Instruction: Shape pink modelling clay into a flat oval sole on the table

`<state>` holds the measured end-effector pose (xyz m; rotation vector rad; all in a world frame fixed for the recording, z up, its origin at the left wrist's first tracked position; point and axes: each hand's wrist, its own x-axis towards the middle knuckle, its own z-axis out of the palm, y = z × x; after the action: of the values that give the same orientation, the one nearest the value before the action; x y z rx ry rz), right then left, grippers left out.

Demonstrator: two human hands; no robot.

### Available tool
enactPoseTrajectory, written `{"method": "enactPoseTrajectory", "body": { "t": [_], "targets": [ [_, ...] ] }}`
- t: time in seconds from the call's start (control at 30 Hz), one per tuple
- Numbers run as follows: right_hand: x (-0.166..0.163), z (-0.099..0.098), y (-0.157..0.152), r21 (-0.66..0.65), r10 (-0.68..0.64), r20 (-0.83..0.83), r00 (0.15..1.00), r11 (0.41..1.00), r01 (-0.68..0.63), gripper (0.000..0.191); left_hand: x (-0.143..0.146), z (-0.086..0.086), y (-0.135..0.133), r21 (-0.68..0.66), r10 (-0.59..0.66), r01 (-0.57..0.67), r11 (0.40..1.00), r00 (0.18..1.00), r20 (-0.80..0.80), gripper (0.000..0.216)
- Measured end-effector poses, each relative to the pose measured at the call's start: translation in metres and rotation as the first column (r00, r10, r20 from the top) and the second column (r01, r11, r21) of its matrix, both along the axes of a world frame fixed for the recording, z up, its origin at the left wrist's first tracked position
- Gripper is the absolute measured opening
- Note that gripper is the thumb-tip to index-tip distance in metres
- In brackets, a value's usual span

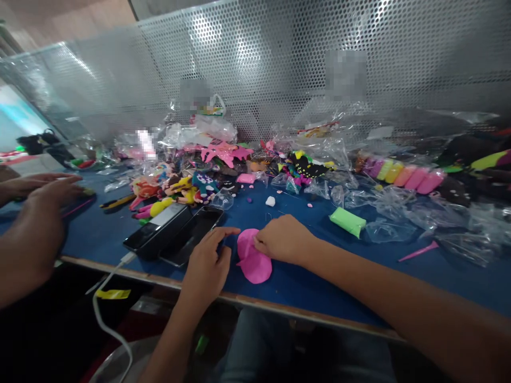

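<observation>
Because the flat pink piece lies near the front of the desk, seemingly for easy reach, the left hand sits just beside it, grip wide, while the right hand curls onto its far side, pinching or merely pressing, I cannot tell.

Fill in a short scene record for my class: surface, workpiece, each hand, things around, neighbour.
Surface: blue table
Workpiece: flat pink piece
Left hand: open beside the piece, index finger towards it; contact unclear
Right hand: fingers at the piece's upper right
Left of piece: phone
Right of piece: green packet, pink stick
Neighbour: another person's hands, far left
</observation>
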<state>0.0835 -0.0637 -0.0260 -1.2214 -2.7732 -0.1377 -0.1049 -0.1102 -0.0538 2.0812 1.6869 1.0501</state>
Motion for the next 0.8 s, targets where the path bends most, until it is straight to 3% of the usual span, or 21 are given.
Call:
{"method": "enactPoseTrajectory", "body": {
  "t": [0.47,0.67,0.8],
  "targets": [
    [0.014,0.002,-0.005,-0.109,-0.048,-0.032,0.998,0.993,0.044,0.036,0.0,0.0,0.001,0.044,-0.053,0.053,0.998,0.999,0.001,0.037],
    [0.019,-0.004,-0.011,-0.076,-0.04,-0.053,0.998,0.996,0.036,0.034,0.001,0.0,0.0,0.053,-0.072,0.076,0.996,0.995,-0.073,0.04],
    [0.024,-0.005,-0.011,-0.111,-0.043,-0.063,0.997,0.993,0.036,0.036,0.002,0.001,-0.003,0.082,-0.162,0.172,0.982,0.979,-0.121,0.039]
  ]
}}
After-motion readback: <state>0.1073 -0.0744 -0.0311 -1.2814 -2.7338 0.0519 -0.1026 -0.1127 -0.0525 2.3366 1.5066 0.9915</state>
